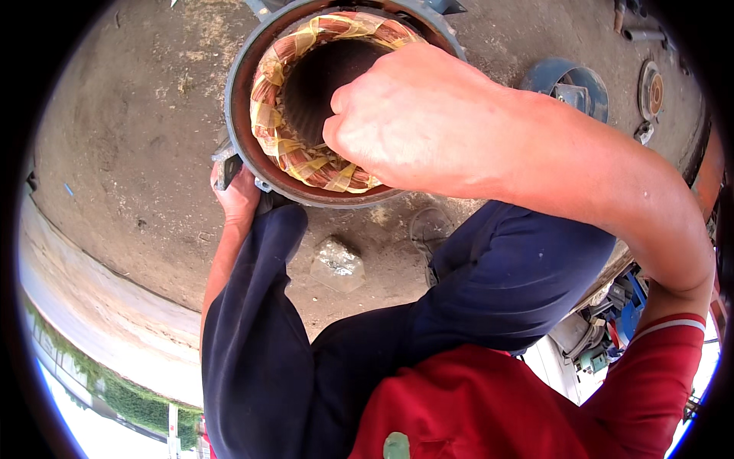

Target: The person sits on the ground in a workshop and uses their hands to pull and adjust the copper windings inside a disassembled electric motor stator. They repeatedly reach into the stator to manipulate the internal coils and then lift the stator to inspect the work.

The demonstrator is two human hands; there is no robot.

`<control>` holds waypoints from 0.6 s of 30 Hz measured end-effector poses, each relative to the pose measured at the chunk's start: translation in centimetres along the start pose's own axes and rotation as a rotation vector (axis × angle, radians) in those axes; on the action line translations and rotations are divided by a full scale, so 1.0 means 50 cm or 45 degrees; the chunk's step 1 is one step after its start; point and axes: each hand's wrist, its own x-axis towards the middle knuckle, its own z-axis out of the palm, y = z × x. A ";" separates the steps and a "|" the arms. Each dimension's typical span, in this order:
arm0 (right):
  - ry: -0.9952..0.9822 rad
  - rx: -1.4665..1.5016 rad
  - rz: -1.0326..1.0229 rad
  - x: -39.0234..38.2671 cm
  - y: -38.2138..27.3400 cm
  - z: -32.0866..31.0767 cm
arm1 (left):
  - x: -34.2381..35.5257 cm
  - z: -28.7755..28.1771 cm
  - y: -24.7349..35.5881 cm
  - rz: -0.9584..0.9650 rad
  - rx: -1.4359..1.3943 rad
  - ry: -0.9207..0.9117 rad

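A motor housing stands in front of me, with a ring of copper windings tied in yellow tape around a dark bore. My right hand reaches over the right side of the ring with its fingers curled down at the bore; the fingertips and anything in them are hidden. My left hand is low at the housing's left side, its fingers up around a grey metal bracket on the housing.
A blue-grey round cover and a round flange lie to the right, near grey pipes. A clear, shiny lump lies on the dirt floor between my legs. Clutter fills the right edge.
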 end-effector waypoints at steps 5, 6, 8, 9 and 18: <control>-0.166 0.095 0.020 -0.001 -0.011 -0.009 | 0.002 0.001 -0.011 0.087 0.038 -0.029; -0.172 0.088 0.043 0.003 -0.011 -0.012 | 0.002 -0.002 -0.008 0.092 0.049 -0.039; -0.190 0.081 0.085 0.018 -0.013 -0.014 | 0.001 -0.004 0.006 0.026 -0.008 -0.036; -0.130 0.070 0.038 0.025 -0.012 -0.006 | 0.002 -0.002 0.016 -0.043 -0.074 -0.019; -0.184 -0.300 -0.100 0.050 0.005 -0.008 | 0.005 0.006 -0.007 -0.064 0.027 -0.026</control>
